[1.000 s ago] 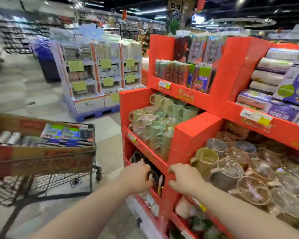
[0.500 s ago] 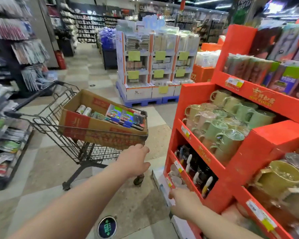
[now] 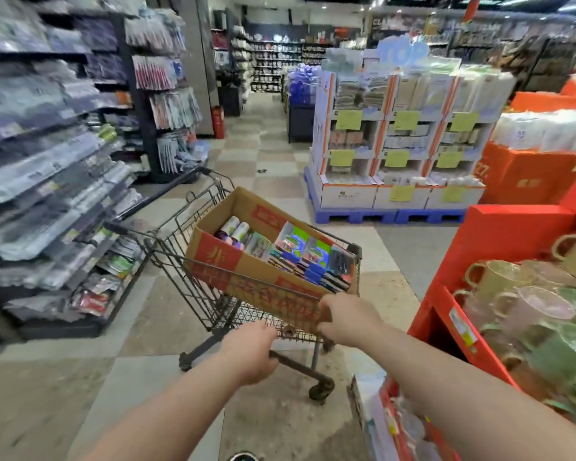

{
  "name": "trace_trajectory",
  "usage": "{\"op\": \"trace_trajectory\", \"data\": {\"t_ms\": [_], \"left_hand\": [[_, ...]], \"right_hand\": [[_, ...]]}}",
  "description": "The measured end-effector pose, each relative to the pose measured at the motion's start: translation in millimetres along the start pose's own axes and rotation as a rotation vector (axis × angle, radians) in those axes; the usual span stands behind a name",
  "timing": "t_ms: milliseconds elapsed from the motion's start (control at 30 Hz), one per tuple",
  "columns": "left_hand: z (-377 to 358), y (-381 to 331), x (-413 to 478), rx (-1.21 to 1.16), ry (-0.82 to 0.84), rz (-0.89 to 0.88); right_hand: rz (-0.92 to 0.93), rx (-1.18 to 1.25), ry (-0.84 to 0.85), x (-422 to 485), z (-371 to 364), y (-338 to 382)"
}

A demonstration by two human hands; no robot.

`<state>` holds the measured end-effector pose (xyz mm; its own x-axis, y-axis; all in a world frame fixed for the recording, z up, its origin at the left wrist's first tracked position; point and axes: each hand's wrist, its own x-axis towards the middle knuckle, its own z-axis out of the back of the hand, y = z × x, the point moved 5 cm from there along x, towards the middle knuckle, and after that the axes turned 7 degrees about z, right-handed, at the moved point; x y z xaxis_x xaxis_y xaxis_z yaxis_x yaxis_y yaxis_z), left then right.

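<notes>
Shopping cart [image 3: 177, 261] noted on the checkered floor [image 3: 396, 247] of the aisle, beside the red display stand [image 3: 499, 227]. Its long axis is laid from far left to near right, the handle [image 3: 167, 189] at the far end and the nose pointed at the person. A cardboard box [image 3: 220, 257] is seated in the basket along the same axis, tilted, with packets [image 3: 300, 252] stood inside. The box's near right corner is grasped by the right hand [image 3: 346, 316], fingers curled over the wall. The left hand [image 3: 250, 354] is held at the basket's near lower edge (grip there cannot be told). Mugs [image 3: 499, 277] are shelved on the stand.
</notes>
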<state>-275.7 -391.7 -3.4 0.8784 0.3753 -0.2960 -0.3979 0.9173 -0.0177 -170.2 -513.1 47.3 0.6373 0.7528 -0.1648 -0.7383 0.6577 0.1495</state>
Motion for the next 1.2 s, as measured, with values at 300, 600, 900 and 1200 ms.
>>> {"op": "trace_trajectory", "data": {"t_ms": [300, 600, 900, 1200], "left_hand": [[-6, 41, 49, -0.042, 0.069, 0.088], [25, 108, 140, -0.023, 0.044, 0.034], [95, 165, 239, -0.003, -0.042, -0.137], [116, 183, 321, -0.031, -0.043, -0.223]], "right_hand": [[0.106, 0.026, -0.068, 112, 54, 5], [0.042, 0.050, 0.031, 197, 15, 23], [-0.151, 0.119, 0.135, 254, -38, 29], [-0.269, 0.171, 0.190, 298, -58, 15]]}}
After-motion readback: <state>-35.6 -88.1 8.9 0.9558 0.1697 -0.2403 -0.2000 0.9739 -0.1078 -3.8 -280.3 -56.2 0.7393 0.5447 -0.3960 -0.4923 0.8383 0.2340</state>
